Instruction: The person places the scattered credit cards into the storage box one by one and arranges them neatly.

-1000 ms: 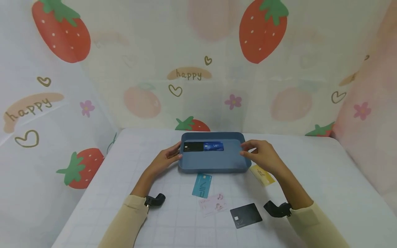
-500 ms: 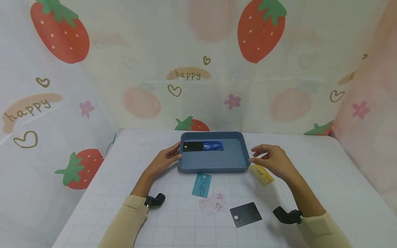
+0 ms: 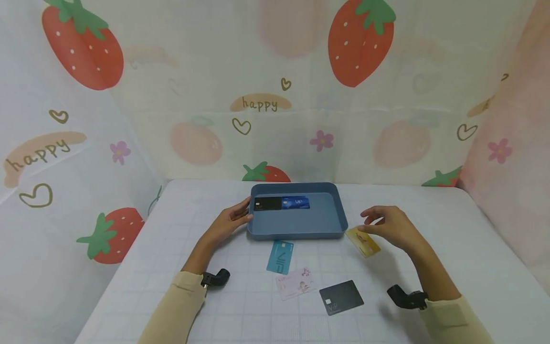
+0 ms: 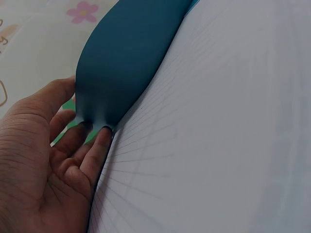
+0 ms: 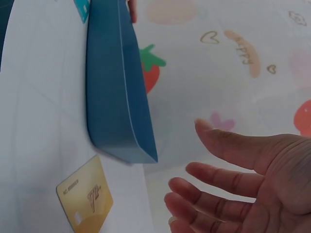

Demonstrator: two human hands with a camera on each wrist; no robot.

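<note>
Below right hand [image 3: 390,227], yellow card [image 3: 364,243]

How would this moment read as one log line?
left hand: touches blue tray; right hand: empty, near yellow card; inside tray: black card, blue card

Curtained-off work spot: strawberry-print sheets [image 3: 193,71] round white table [image 3: 240,301].
</note>
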